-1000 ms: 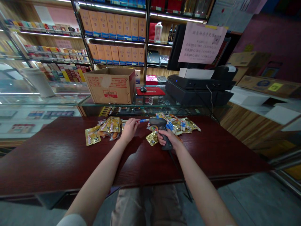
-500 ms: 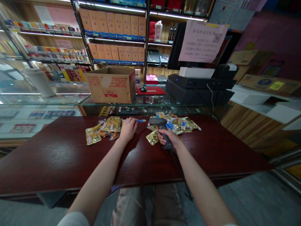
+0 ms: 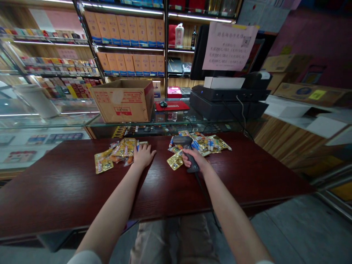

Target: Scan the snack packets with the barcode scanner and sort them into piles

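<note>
My right hand [image 3: 194, 160] is wrapped round the grip of a dark grey barcode scanner [image 3: 189, 148], whose head points left above the table. My left hand [image 3: 143, 156] lies palm down with its fingers spread, at the right edge of the left pile of gold snack packets [image 3: 125, 147]. A blue-and-white stick-shaped packet [image 3: 138, 144] shows just beyond its fingers, partly covered. Under and behind the scanner spreads a second pile of gold packets [image 3: 218, 142] with several blue-and-white sticks [image 3: 210, 144]. One gold packet [image 3: 175, 161] lies flat, left of my right hand.
The dark red wooden table [image 3: 74, 194] backs onto a glass display counter [image 3: 165, 126]. On that stand an open cardboard box [image 3: 123, 104], a mouse [image 3: 163, 104] on a red mat, and a monitor with a paper sign [image 3: 228, 47]. The scanner's cable [image 3: 205, 192] runs over the table's front edge.
My left hand has moved left from mid-table to the left pile, and its fingers have spread off the blue-and-white stick. My right hand still grips the scanner. The view has shifted slightly.
</note>
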`<state>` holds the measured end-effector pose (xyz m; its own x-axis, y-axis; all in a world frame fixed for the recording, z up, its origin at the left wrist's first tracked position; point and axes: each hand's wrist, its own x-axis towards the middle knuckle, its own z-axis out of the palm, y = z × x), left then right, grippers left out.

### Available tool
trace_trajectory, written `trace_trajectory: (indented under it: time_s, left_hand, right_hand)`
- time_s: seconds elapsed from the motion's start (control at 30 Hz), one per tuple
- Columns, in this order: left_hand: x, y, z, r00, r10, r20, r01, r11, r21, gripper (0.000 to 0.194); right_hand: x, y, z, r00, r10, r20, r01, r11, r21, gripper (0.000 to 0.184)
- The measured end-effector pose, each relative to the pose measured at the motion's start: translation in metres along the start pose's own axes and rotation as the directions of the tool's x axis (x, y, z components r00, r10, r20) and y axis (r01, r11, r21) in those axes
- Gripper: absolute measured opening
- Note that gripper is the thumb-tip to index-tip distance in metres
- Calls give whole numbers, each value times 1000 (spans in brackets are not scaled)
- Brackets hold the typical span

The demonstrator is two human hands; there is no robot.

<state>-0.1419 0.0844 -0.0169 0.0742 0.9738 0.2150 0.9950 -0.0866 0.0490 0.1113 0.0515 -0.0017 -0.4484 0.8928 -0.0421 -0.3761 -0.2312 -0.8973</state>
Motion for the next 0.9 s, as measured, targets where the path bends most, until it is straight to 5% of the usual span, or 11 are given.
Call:
trace_trajectory:
  time_s: [0.23, 0.33, 0.47, 0.53, 0.7, 0.9]
  left_hand:
    - [1, -18, 2, 987, -154, 37, 151, 985, 79, 50]
    - [-1, -19, 0, 988, -156, -24, 157, 983, 94, 48]
    - [6, 10, -10, 982, 20, -188, -3, 996, 87, 43]
    - [16, 34, -16, 986, 96, -136, -94, 995, 25, 42]
    - [44, 85, -18, 996, -2, 94, 10, 996, -84, 44]
    - [56, 85, 10, 992, -66, 111, 86, 979, -185, 34]
  right_hand:
    - [0, -5, -6, 999, -28, -31, 29, 999, 34, 33]
    - [1, -9, -12, 996, -40, -78, 45, 997, 69, 36]
    - [4, -12, -19, 991, -25, -131, 40, 993, 108, 38]
    - [6, -11, -21, 988, -8, -154, 27, 993, 118, 37]
    - [6, -10, -22, 982, -3, -190, 30, 990, 139, 35]
    - [4, -12, -20, 983, 12, -185, 14, 990, 139, 34]
